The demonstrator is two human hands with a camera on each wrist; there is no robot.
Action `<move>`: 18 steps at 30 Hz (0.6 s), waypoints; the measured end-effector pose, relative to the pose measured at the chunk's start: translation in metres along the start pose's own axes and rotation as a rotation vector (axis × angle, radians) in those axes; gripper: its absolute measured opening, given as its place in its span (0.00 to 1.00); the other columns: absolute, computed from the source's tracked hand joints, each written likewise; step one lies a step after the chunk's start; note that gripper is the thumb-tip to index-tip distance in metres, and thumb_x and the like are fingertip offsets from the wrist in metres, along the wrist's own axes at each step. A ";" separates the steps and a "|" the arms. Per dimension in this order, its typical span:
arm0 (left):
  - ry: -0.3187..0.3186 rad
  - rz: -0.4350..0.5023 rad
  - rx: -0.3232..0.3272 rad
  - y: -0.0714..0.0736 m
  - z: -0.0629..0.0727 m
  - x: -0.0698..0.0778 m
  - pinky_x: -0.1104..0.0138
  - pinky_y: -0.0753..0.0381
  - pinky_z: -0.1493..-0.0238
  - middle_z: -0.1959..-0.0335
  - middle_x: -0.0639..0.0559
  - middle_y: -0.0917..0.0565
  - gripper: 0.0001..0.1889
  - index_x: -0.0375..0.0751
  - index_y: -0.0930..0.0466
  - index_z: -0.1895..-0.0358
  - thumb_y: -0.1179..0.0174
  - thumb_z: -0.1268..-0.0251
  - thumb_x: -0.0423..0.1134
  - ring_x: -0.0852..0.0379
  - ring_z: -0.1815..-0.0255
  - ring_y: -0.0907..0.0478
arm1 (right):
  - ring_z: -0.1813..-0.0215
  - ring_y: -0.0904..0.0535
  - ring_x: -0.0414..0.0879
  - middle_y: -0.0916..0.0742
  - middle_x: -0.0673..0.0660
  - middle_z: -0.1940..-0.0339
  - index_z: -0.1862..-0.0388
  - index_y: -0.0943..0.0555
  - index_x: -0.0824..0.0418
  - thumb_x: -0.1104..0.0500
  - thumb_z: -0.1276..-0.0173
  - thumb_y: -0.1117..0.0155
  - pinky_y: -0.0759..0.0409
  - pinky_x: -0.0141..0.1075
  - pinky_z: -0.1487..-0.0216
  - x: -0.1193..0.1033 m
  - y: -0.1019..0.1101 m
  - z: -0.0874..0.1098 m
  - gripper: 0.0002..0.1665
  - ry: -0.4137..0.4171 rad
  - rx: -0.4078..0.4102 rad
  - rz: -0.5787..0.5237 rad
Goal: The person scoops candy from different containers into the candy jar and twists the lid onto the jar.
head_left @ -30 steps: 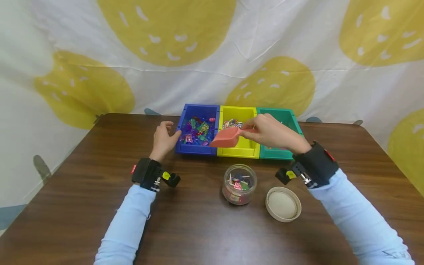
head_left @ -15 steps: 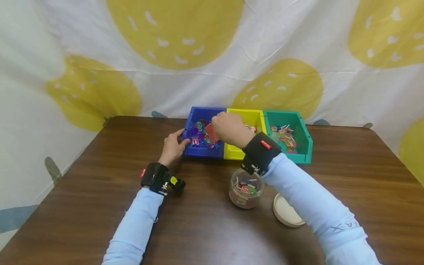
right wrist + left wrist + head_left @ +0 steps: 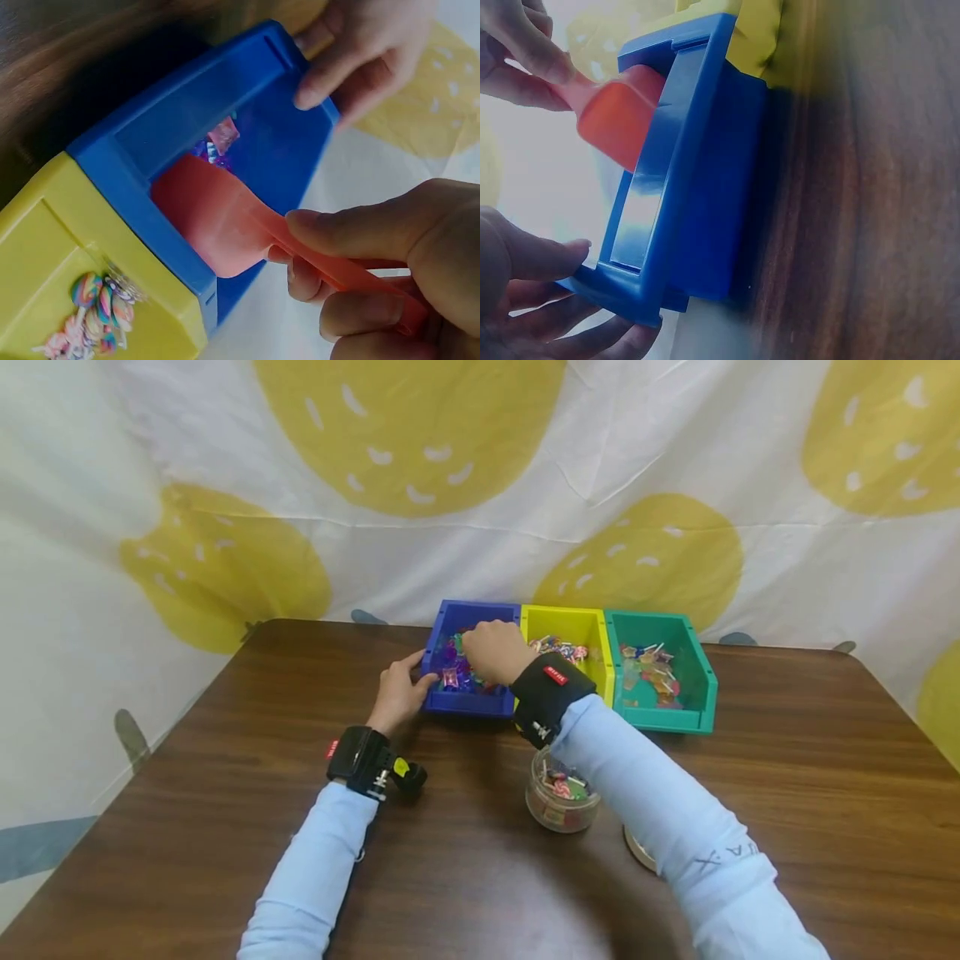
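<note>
My right hand grips the handle of a coral-red scoop. The scoop's head dips into the blue bin, with wrapped, shiny candy-like pieces beside it. From the head, the hand and wrist hide the scoop. My left hand holds the blue bin's left side wall, thumb inside and fingers outside, as the left wrist view shows. Lollipop-like pieces lie in the yellow bin, right beside the blue one.
A green bin with more small pieces stands right of the yellow one. In front, a clear round jar holds small colourful pieces. The right sleeve covers much of a pale lid. A patterned cloth hangs behind the table.
My right hand has moved left with the scoop, from over the yellow bin down into the blue bin. My left hand has taken hold of the blue bin's side. The head view has shifted slightly.
</note>
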State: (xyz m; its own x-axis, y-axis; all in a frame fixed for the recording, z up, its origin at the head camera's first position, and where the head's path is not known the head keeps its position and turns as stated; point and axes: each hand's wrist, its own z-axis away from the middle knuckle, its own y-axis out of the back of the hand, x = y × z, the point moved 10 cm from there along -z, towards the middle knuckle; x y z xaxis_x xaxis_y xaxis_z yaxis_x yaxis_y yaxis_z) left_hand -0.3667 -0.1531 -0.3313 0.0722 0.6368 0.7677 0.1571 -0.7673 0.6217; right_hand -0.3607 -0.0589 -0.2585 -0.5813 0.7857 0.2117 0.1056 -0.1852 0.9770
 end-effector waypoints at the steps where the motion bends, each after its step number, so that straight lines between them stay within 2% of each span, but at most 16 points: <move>1: 0.000 -0.002 0.007 0.001 0.000 0.000 0.55 0.34 0.42 0.44 0.34 0.29 0.24 0.33 0.37 0.38 0.48 0.37 0.34 0.43 0.44 0.31 | 0.62 0.21 0.53 0.17 0.60 0.63 0.58 0.21 0.64 0.62 0.35 0.50 0.20 0.44 0.63 0.003 -0.001 -0.001 0.12 -0.011 -0.022 -0.030; 4: 0.004 -0.015 0.020 0.004 0.000 0.000 0.55 0.36 0.40 0.44 0.34 0.29 0.24 0.32 0.36 0.39 0.47 0.37 0.34 0.43 0.43 0.33 | 0.61 0.23 0.52 0.19 0.60 0.62 0.57 0.24 0.66 0.63 0.36 0.50 0.22 0.42 0.62 0.011 -0.006 -0.004 0.11 -0.037 -0.099 -0.134; 7: 0.007 -0.027 0.030 0.007 0.001 0.000 0.55 0.36 0.40 0.44 0.34 0.29 0.23 0.32 0.36 0.39 0.47 0.38 0.33 0.42 0.43 0.33 | 0.63 0.25 0.51 0.21 0.60 0.65 0.57 0.26 0.68 0.63 0.37 0.49 0.24 0.38 0.64 0.017 -0.019 -0.013 0.11 -0.070 -0.166 -0.251; 9: 0.008 -0.035 0.031 0.007 0.001 0.000 0.55 0.37 0.40 0.44 0.34 0.29 0.23 0.32 0.36 0.39 0.47 0.38 0.33 0.42 0.42 0.33 | 0.69 0.26 0.51 0.23 0.59 0.72 0.64 0.25 0.67 0.62 0.41 0.46 0.26 0.36 0.72 0.028 -0.047 -0.041 0.09 -0.061 -0.098 -0.301; 10: 0.007 -0.039 0.031 0.007 0.001 0.000 0.55 0.37 0.40 0.44 0.34 0.29 0.23 0.33 0.36 0.39 0.47 0.38 0.33 0.42 0.42 0.33 | 0.68 0.25 0.51 0.22 0.59 0.70 0.64 0.25 0.67 0.59 0.41 0.45 0.25 0.37 0.70 0.035 -0.069 -0.060 0.11 -0.070 -0.104 -0.319; 12: 0.004 -0.045 0.031 0.007 0.001 0.000 0.55 0.37 0.40 0.44 0.34 0.29 0.23 0.33 0.35 0.39 0.47 0.38 0.34 0.42 0.42 0.33 | 0.69 0.25 0.51 0.21 0.58 0.71 0.65 0.24 0.65 0.49 0.46 0.39 0.25 0.38 0.71 0.054 -0.126 -0.112 0.20 -0.094 -0.050 -0.335; 14: 0.004 -0.050 0.032 0.006 0.002 0.000 0.55 0.37 0.40 0.44 0.34 0.29 0.23 0.33 0.35 0.39 0.47 0.39 0.34 0.41 0.42 0.33 | 0.65 0.23 0.52 0.19 0.60 0.64 0.59 0.24 0.66 0.43 0.46 0.39 0.22 0.40 0.66 0.050 -0.129 -0.109 0.28 -0.122 -0.062 -0.368; 15: 0.004 -0.051 0.029 0.005 0.002 0.000 0.55 0.37 0.40 0.44 0.34 0.29 0.23 0.33 0.35 0.39 0.46 0.39 0.33 0.41 0.42 0.33 | 0.60 0.23 0.53 0.19 0.60 0.58 0.54 0.25 0.66 0.42 0.44 0.42 0.22 0.41 0.61 0.045 -0.127 -0.101 0.30 -0.157 -0.119 -0.383; 16: 0.005 -0.051 0.024 0.004 0.003 0.001 0.55 0.38 0.40 0.44 0.34 0.29 0.23 0.33 0.35 0.39 0.47 0.38 0.33 0.41 0.42 0.34 | 0.59 0.23 0.52 0.20 0.60 0.55 0.51 0.26 0.65 0.40 0.43 0.44 0.22 0.42 0.60 0.045 -0.135 -0.102 0.33 -0.196 -0.157 -0.397; 17: 0.009 -0.051 0.018 0.003 0.003 0.001 0.54 0.38 0.39 0.44 0.34 0.30 0.23 0.33 0.35 0.39 0.47 0.38 0.33 0.41 0.42 0.34 | 0.61 0.24 0.51 0.19 0.60 0.57 0.52 0.25 0.65 0.40 0.42 0.44 0.22 0.40 0.62 0.044 -0.141 -0.102 0.32 -0.216 -0.160 -0.403; 18: 0.011 -0.051 0.014 0.002 0.003 0.002 0.55 0.38 0.39 0.43 0.34 0.30 0.23 0.33 0.36 0.39 0.47 0.38 0.33 0.42 0.41 0.34 | 0.61 0.24 0.50 0.19 0.59 0.56 0.52 0.25 0.64 0.41 0.40 0.47 0.22 0.40 0.64 0.044 -0.152 -0.105 0.30 -0.229 -0.198 -0.402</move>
State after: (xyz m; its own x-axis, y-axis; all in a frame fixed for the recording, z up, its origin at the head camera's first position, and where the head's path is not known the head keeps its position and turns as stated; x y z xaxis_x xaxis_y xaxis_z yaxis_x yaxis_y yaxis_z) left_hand -0.3631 -0.1538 -0.3290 0.0525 0.6744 0.7365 0.1736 -0.7325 0.6583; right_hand -0.4872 -0.0584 -0.4007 -0.3499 0.9232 -0.1590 -0.2580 0.0682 0.9637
